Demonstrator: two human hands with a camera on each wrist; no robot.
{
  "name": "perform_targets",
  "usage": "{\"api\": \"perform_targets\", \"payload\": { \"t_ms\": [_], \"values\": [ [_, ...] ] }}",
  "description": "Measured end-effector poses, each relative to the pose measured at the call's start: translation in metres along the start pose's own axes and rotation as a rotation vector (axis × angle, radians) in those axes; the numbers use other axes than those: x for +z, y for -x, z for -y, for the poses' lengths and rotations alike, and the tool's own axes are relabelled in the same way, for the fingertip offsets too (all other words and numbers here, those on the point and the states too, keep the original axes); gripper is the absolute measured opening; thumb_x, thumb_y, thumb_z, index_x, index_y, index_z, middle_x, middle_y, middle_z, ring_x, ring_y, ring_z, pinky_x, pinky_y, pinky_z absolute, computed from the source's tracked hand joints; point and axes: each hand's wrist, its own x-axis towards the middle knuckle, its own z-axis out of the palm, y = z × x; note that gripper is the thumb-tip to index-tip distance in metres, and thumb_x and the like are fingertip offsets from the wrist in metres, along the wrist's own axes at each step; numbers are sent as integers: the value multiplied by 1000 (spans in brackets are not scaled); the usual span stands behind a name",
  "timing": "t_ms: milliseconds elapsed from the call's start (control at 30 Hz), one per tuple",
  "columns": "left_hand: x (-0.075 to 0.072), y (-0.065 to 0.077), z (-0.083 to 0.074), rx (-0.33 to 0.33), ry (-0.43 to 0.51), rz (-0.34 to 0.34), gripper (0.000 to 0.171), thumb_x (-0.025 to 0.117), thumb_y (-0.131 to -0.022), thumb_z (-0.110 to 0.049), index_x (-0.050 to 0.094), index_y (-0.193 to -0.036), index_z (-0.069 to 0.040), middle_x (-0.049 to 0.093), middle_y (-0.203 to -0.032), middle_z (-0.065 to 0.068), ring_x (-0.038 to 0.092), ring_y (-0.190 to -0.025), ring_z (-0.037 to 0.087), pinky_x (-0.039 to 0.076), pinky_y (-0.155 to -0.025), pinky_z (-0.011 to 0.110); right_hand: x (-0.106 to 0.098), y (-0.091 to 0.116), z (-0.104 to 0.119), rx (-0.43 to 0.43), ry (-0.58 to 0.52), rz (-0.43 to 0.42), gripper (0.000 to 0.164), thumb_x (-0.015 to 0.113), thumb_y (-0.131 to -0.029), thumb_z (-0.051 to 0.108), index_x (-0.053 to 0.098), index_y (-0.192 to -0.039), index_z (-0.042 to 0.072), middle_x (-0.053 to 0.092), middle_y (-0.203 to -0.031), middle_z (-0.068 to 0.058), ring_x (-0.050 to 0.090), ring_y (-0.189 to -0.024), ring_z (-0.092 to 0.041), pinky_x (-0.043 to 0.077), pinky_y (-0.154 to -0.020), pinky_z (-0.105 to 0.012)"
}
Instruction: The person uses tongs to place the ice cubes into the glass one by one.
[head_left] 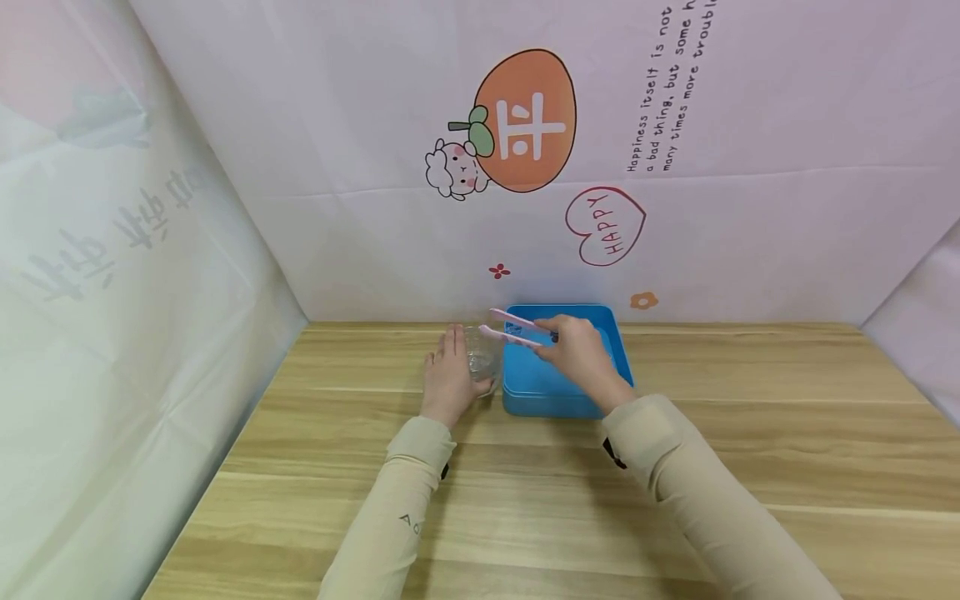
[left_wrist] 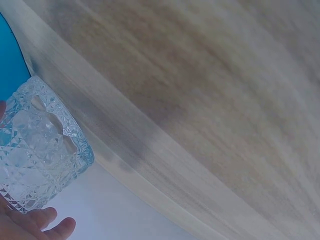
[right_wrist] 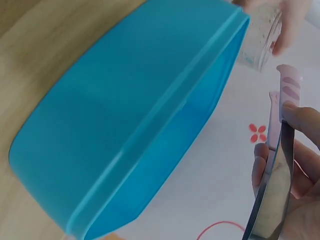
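Note:
My left hand (head_left: 447, 379) grips a clear cut-glass cup (left_wrist: 42, 145) standing on the table, left of a blue plastic box (head_left: 558, 406). Its fingers lie along the far left side and the thumb along the near side; part of the cup is hidden behind them. In my right hand (head_left: 577, 350) is a pair of metal tongs with pink ends (right_wrist: 290, 90), held above the box. The tongs' two arms stand apart, pointing left toward the cup, and nothing shows between their ends. Most of the box's inside is hidden by the right hand.
A wood-grain table (head_left: 525, 525) carries the box and cup, close to its back edge. Behind rises a white printed cloth (head_left: 360, 250), and another white cloth (head_left: 150, 333) hangs on the left.

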Motion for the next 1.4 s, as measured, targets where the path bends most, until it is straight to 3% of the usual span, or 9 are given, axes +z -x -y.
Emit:
{"api": "perform_targets", "payload": {
  "t_ms": [200, 433, 500, 600, 667, 867, 1400],
  "values": [
    [0, 0, -1, -7, 4, 0, 103, 77, -76, -46, 21, -150, 0, 28, -156, 17, 33, -142, 33, 34, -112, 52, -8, -8, -9, 33, 10, -71, 45, 69, -87, 14, 59, -128, 1, 64, -120, -23, 65, -93, -32, 56, -69, -37],
    [0, -1, -2, -16, 10, 1, 103, 77, -76, -45, 20, -150, 0, 28, -155, 17, 35, -141, 34, 34, -112, 51, -7, -16, -22, 52, 37, -104, 44, 69, -87, 12, 59, -126, -4, 62, -123, -26, 60, -112, -40, 53, -91, -49],
    [1, -1, -2, -13, 14, -3, 104, 78, -75, -44, 21, -150, 0, 28, -155, 17, 35, -141, 34, 34, -112, 51, -5, -18, -26, 65, 52, -102, 43, 68, -87, 12, 59, -126, -4, 62, -123, -26, 61, -111, -40, 54, -88, -47],
    [1, -1, -1, -12, 24, -3, 104, 78, -75, -44, 20, -150, 0, 28, -156, 18, 34, -141, 34, 34, -112, 51, -2, -21, -31, 101, 51, -86, 43, 67, -89, 14, 59, -126, -3, 62, -123, -26, 66, -98, -37, 55, -72, -39],
    [1, -1, -1, -13, 23, 1, 104, 77, -76, -44, 20, -150, 0, 27, -156, 18, 34, -141, 34, 34, -112, 51, 1, -22, -34, 109, 64, -84, 42, 67, -89, 14, 60, -126, -4, 62, -122, -26, 67, -96, -37, 55, -70, -39],
    [2, -1, 1, -4, 12, -17, 104, 78, -75, -44, 21, -150, 1, 29, -155, 18, 35, -141, 34, 36, -111, 51, 11, -26, -43, 177, 79, -21, 44, 65, -90, 16, 56, -128, -5, 57, -130, -26, 57, -117, -41, 49, -96, -50],
    [4, -2, 3, 6, -20, -19, 105, 77, -76, -47, 20, -150, 1, 29, -155, 17, 37, -140, 33, 38, -110, 49, 27, -27, -58, 243, 115, -1, 45, 65, -90, 16, 56, -129, -5, 57, -130, -27, 58, -116, -41, 49, -96, -50]
  ]
}}
